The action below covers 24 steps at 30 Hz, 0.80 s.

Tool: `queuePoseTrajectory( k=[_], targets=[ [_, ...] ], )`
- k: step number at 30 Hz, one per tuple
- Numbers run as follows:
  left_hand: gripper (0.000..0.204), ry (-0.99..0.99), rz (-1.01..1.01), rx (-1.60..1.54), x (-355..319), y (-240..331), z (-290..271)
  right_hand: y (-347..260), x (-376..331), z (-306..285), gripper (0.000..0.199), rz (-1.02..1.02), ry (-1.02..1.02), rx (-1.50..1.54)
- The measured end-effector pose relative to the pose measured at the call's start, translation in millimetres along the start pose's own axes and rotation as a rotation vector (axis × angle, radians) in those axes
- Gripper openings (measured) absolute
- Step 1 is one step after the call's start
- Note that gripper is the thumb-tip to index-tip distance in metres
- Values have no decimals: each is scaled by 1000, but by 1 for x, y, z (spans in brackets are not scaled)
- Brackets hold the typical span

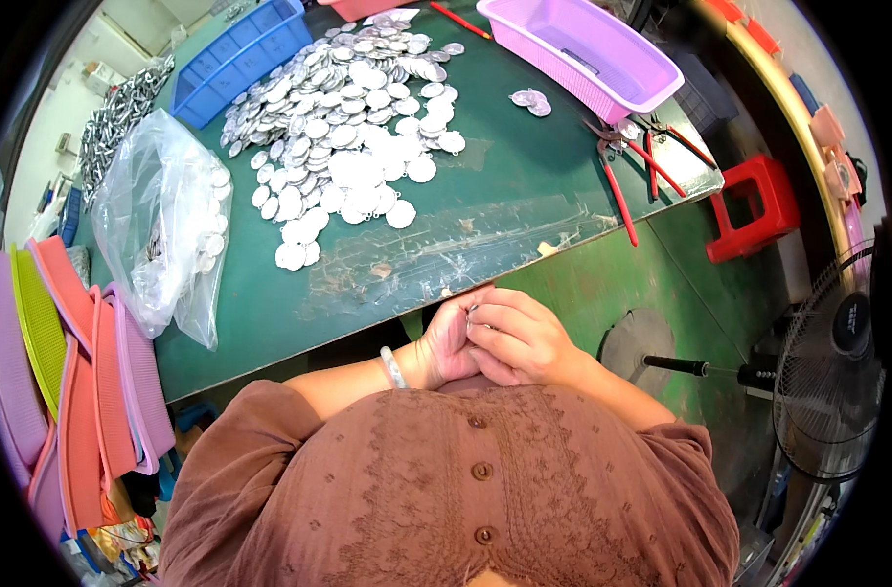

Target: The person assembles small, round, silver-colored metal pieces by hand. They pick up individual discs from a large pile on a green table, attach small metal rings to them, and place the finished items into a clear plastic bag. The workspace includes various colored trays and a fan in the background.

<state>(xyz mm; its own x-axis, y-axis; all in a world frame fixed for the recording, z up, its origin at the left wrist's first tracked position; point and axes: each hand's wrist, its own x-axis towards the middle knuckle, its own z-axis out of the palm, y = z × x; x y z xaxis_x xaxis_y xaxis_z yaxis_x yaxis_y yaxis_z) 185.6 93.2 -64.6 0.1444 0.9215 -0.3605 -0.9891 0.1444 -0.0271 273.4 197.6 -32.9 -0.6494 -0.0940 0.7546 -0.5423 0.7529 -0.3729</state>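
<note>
surface: dark green top, worn, with a taped clear patch along its near edge; it runs from far left to right
floor: green, scuffed, on the right below the surface
stool: red plastic, on the floor at right
fan: black caged floor fan, near right
light: even and bright; no hard shadows

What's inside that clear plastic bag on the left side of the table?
The clear plastic bag holds a few silver discs like those in the pile beside it, mostly near its right edge. The crumpled, glary film hides whatever else lies deeper inside.
</note>
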Motion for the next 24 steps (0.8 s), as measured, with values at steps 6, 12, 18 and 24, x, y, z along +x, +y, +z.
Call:
queuePoseTrajectory(
  k=[6, 12, 18, 24],
  targets=[
    [30, 43, 41, 67, -25, 8, 27, 11, 29, -37, 19, 132, 136, -172],
    [26, 43, 318, -8, -54, 52, 63, 36, 58, -23, 15, 206, 214, -137],
    [20, -15, 673, -206, -83, 143, 86, 50, 73, 6, 16, 253, 120, -58],
    [27, 83, 1101, 24, -120, 341, 131, 53, 74, 8, 18, 329, 25, -130]
  ],
)
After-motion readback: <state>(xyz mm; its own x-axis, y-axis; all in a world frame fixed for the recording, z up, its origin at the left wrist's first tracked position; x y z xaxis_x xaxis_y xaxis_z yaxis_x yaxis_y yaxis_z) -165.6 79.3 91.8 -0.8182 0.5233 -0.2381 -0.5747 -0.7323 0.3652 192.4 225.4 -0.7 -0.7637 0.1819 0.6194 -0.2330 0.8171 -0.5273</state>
